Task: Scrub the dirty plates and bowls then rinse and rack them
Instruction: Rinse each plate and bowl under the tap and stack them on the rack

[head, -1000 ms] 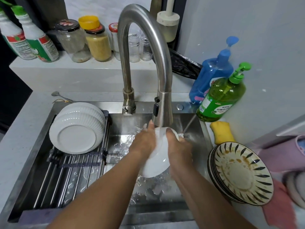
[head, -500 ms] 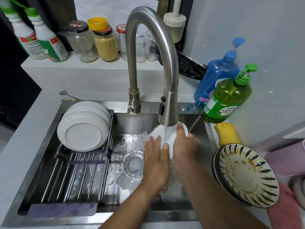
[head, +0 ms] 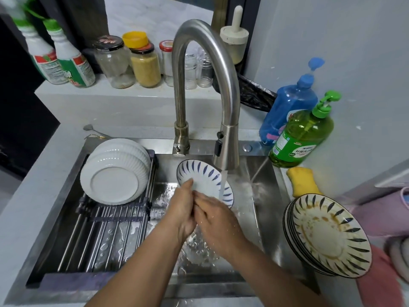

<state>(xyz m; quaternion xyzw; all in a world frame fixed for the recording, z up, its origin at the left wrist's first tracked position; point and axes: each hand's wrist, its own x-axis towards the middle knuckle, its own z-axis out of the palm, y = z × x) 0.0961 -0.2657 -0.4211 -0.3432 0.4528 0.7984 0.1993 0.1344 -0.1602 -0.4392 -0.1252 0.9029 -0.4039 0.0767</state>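
**Blue-leaf plate held under the running tap**

Both hands meet over the middle of the sink (head: 263, 209), and the grip is shared on one dish: a white plate with blue leaf marks (head: 204, 180), tilted so its face looks toward the camera. The left hand (head: 182, 210) curls round the plate's lower left rim, its thumb lying on the face. The right hand (head: 218, 220) sits just beside it, touching it, with fingers bent against the plate's lower edge; how far they wrap behind cannot be told.

Directly above the grip, the faucet (head: 225, 103) arches over and its spray head hangs just past the plate's right side. A stream of water (head: 223, 185) falls onto the right part of the plate and splashes below the hands.

Left of the grip, a roll-up rack (head: 106, 235) spans the sink and carries a stack of white ribbed bowls (head: 115, 169) lying on their side, bases facing the camera.

Right of the grip, on the surface (head: 26, 209), a stack of dirty plates with dark leaf marks (head: 327, 235) leans at a tilt, brown stains on the top one. Beyond that stack lies a yellow sponge (head: 302, 180), then a green soap bottle (head: 301, 136) and a blue bottle (head: 287, 107) behind it.
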